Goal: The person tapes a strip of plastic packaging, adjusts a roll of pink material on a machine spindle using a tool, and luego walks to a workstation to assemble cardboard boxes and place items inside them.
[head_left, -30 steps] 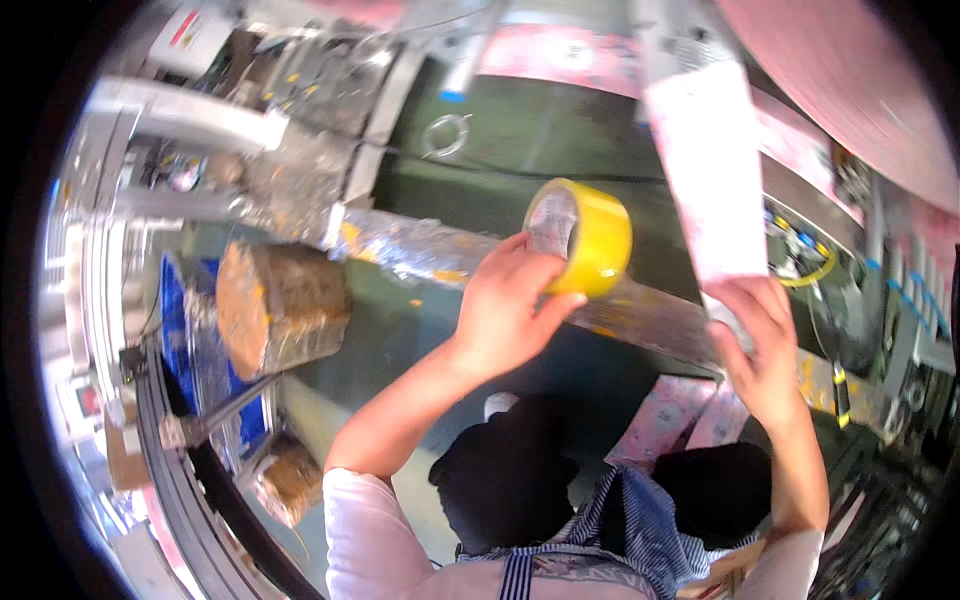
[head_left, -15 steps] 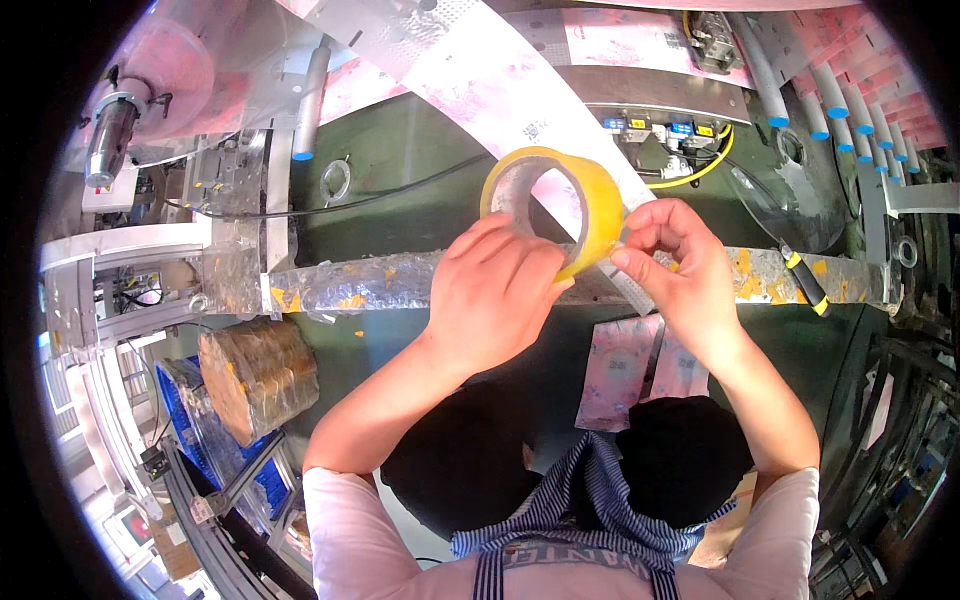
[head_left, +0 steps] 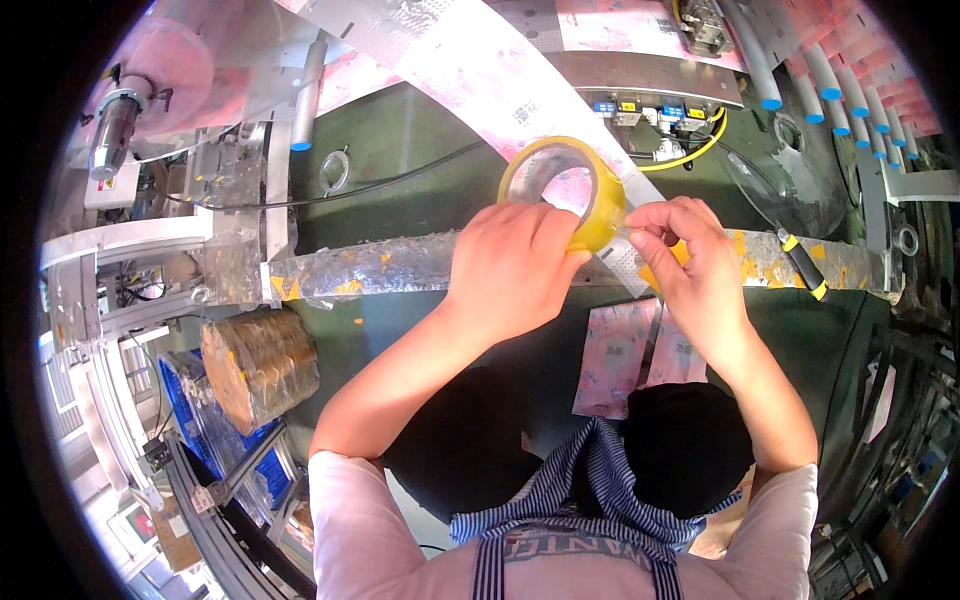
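I have two hands in view, both occupied with one roll of clear yellow packing tape. The left hand (head_left: 513, 258) grasps the tape roll (head_left: 606, 203) at its near left side, fingers curled over the rim and thumb underneath. The right hand (head_left: 688, 262) sits just beside it, thumb and forefinger pinched on a short translucent tape end (head_left: 622, 229) at the roll's right edge.

On my feed the roll is held up between the hands, its hole toward the upper left, in front of one long pink-and-white printed film strip (head_left: 500, 88). That strip slants down to the right; its lower end overlaps one scuffed crossbeam (head_left: 385, 264) flecked with yellow scraps. Below the beam I count two printed film pieces (head_left: 612, 362) side by side, near the wearer's two black-clad knees (head_left: 690, 450).

One black-and-yellow utility knife (head_left: 803, 268) lies on the beam, right of the right hand. To the left I see one wrapped cylindrical bundle (head_left: 262, 368) by a blue pallet (head_left: 200, 410), and one clear ring (head_left: 335, 172) beyond the beam. Blue-capped rollers (head_left: 826, 78) crowd the upper right, too tightly for me to count.
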Available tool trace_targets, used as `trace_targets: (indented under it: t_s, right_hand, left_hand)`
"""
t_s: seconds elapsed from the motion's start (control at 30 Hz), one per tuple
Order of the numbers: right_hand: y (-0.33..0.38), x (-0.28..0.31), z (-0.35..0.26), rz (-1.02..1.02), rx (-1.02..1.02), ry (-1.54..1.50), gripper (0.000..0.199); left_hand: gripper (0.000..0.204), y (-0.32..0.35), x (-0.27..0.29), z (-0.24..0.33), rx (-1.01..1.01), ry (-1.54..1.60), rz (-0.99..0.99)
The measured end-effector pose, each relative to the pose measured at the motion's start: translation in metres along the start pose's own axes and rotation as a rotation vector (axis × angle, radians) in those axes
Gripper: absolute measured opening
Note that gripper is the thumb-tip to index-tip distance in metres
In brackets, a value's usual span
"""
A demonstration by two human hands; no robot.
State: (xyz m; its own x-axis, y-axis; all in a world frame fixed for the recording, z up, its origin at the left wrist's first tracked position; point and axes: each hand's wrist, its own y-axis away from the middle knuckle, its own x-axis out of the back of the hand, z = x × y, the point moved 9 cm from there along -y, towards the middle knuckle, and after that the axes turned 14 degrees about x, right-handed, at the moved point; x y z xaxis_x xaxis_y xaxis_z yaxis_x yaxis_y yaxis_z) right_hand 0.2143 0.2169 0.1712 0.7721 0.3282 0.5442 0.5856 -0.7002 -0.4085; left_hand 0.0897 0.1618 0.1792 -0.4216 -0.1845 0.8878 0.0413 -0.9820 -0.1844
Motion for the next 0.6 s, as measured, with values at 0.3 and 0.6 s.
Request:
trace_targets:
  t_s: [0.3, 0.6]
  right_hand:
    - [0.005, 0.022, -0.002, 0.072, 0.031, 0.15, 0.008]
    - [0.03, 0.038, 0.049, 0.054, -0.238, 0.012, 0.008]
  left_hand:
    - [0.029, 0.003, -0.02, 0.008, 0.061, 0.237, -0.166]
    - [0.038, 0.018, -0.042, 0.024, -0.005, 0.61, -0.521]
